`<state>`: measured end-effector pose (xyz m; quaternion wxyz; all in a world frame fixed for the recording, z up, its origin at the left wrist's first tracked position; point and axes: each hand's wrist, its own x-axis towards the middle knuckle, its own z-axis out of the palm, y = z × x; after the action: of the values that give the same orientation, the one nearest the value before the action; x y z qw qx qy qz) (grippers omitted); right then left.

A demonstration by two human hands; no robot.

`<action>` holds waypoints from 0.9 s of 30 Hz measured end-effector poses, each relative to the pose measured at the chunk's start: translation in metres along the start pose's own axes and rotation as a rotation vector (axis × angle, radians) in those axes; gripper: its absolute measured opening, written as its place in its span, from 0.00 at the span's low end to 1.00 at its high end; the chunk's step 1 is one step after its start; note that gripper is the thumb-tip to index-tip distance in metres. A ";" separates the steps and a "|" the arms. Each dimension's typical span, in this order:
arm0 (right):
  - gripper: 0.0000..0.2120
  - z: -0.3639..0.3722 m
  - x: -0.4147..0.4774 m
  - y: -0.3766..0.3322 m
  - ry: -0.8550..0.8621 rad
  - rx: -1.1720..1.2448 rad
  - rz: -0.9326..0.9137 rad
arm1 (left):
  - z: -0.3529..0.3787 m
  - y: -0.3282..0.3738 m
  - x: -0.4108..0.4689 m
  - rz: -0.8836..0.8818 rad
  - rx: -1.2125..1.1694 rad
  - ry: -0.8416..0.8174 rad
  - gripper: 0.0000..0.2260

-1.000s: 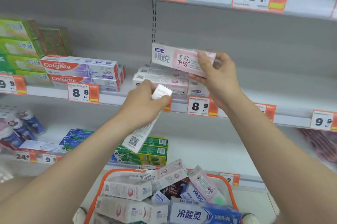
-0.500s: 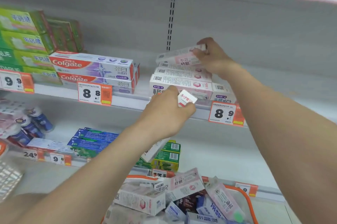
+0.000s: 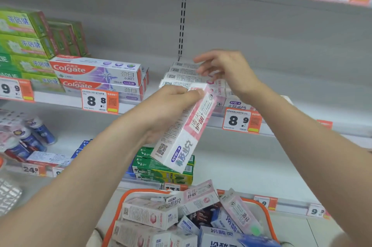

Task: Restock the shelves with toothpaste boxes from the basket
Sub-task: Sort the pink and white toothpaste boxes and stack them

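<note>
The right hand (image 3: 225,69) has released its box onto the stack of white-and-pink toothpaste boxes (image 3: 181,77), fingers now slack. The left hand (image 3: 169,109) has raised its pink-and-white cardboard toothpaste box (image 3: 185,132), fingers grasping it.

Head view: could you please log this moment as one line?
left hand: grips pink box, tilted | right hand: open, empty, by shelf stack | basket: boxes left

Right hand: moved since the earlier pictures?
Yes. The right hand reached in to the stack of boxes behind the 8.9 price tag and left its box there.
</note>
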<state>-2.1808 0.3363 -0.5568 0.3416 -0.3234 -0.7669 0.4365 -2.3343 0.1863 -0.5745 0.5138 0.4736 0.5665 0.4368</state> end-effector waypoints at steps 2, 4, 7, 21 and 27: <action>0.26 0.006 -0.024 -0.007 -0.137 0.149 0.035 | 0.003 0.003 -0.002 0.002 -0.042 -0.023 0.18; 0.31 0.006 -0.050 -0.009 -0.256 0.129 0.019 | 0.008 0.004 -0.005 0.000 -0.083 -0.049 0.18; 0.29 -0.008 -0.082 -0.007 -0.353 0.046 0.040 | 0.017 0.001 -0.006 -0.001 -0.100 -0.031 0.18; 0.14 -0.116 -0.085 0.053 0.707 -0.018 0.078 | 0.020 -0.034 0.011 0.506 0.801 0.473 0.13; 0.12 -0.136 -0.082 0.075 0.487 -0.068 0.198 | 0.026 -0.038 0.026 0.323 1.038 0.370 0.28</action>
<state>-2.0108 0.3634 -0.5912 0.4606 -0.5035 -0.6411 0.3512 -2.3119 0.2055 -0.6187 0.0327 0.6600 0.7077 0.2499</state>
